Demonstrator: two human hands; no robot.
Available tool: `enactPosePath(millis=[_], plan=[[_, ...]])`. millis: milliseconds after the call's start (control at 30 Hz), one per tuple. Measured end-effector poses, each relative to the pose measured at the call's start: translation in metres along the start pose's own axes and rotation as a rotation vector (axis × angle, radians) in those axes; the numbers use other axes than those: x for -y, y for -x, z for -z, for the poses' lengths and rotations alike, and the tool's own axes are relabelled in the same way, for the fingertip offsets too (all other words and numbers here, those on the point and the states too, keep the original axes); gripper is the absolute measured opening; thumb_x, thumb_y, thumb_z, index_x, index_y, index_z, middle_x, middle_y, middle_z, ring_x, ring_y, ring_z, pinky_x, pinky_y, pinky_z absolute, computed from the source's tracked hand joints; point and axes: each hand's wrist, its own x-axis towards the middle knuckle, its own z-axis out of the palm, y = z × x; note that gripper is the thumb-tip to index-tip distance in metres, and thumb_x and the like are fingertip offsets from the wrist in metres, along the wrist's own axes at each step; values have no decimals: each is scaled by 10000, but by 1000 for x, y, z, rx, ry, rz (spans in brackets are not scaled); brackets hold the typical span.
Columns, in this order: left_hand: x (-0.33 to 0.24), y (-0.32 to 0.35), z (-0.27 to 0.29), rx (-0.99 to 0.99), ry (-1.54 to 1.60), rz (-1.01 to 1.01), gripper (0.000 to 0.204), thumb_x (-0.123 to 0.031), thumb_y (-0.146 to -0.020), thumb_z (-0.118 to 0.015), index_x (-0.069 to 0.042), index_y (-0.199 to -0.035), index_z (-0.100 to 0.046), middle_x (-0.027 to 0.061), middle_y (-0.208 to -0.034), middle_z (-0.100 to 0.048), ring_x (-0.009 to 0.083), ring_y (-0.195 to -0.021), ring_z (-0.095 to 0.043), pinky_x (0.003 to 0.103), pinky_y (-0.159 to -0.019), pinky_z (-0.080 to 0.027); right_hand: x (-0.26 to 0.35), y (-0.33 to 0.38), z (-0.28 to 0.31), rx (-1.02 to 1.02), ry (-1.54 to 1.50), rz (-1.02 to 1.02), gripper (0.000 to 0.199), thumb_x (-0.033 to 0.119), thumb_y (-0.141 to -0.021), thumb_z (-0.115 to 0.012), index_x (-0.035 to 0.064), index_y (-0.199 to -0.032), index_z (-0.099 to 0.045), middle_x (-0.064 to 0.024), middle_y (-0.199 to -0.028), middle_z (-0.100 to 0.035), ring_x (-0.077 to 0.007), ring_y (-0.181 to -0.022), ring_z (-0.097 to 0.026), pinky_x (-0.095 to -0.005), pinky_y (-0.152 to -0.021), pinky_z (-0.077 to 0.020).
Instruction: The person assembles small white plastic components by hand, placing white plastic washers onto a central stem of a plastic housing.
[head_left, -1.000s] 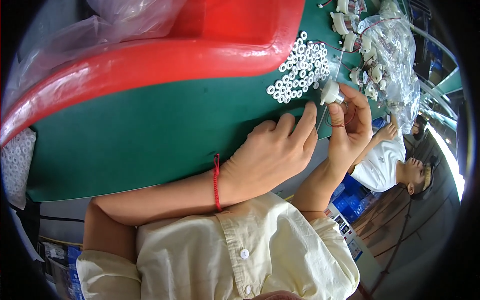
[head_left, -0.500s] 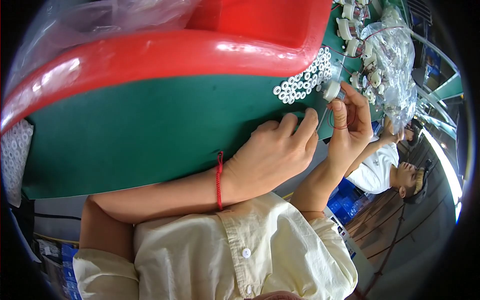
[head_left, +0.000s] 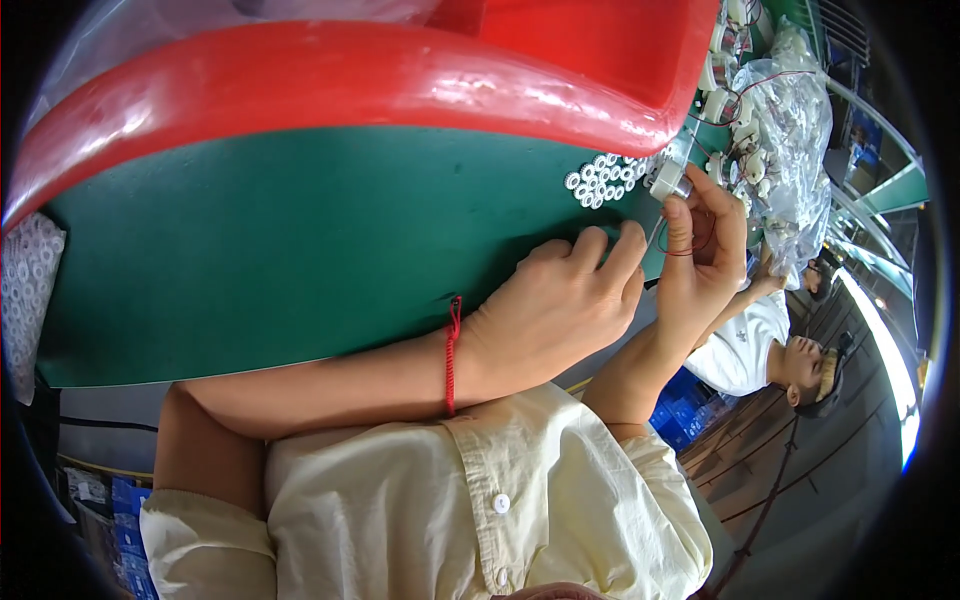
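The right hand [head_left: 705, 245] is pinching a small white-and-silver motor [head_left: 668, 180] between thumb and fingers, holding it near the loose white ring gears [head_left: 603, 182] on the green bench [head_left: 250, 240]. The left hand [head_left: 560, 305] is curving palm-down nearby, apart from the right; whether it is gripping anything, I cannot tell.

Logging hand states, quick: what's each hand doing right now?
Left hand: loosely curled, palm hidden; cannot tell if holding.
Right hand: closed, holding a white-and-silver part.
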Motion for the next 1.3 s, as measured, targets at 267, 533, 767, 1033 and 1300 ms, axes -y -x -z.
enactPosePath(millis=[267,533,767,1033,1300], plan=[[-2,-4,0,33,25,25,173,-140,-725,-643,-33,-861,-647,55,-1097,-603,122,-722,-548,202,-564,-499,21,-2,-6,-1,413,240,282,-23,-792,-757,33,-1067,-725,-110,-1037,-697,-200,-834,-668,-302,-723,-537],[-1,-3,5,59,68,17,206,-139,-735,-649,-21,-903,-641,63,-1093,-599,129,-753,-577,220,-594,-519,19,0,-5,-3,381,187,293,-27,-794,-753,39,-1077,-718,-117,-1032,-701,-233,-858,-674,-318,-759,-540],[5,-3,11,97,110,1,241,-100,-717,-659,-12,-941,-644,67,-1108,-591,149,-767,-596,246,-614,-532,-10,6,21,-31,-478,-182,374,7,-894,-711,-70,-1247,-613,-78,-1021,-689,-108,-874,-637,-233,-768,-511],[4,-7,14,97,124,-19,244,-95,-792,-681,-19,-1024,-667,47,-1089,-591,162,-825,-633,282,-630,-548,25,-43,12,-216,-323,166,312,-40,-856,-705,-22,-1164,-665,-55,-1012,-644,-119,-793,-602,-236,-695,-520],[-2,-9,12,42,176,-13,160,-117,-850,-679,-65,-1001,-691,33,-1044,-625,212,-829,-667,330,-689,-543,36,-96,-35,-223,108,421,273,-66,-797,-659,11,-1059,-663,-151,-984,-592,-332,-867,-625,-387,-739,-517]])
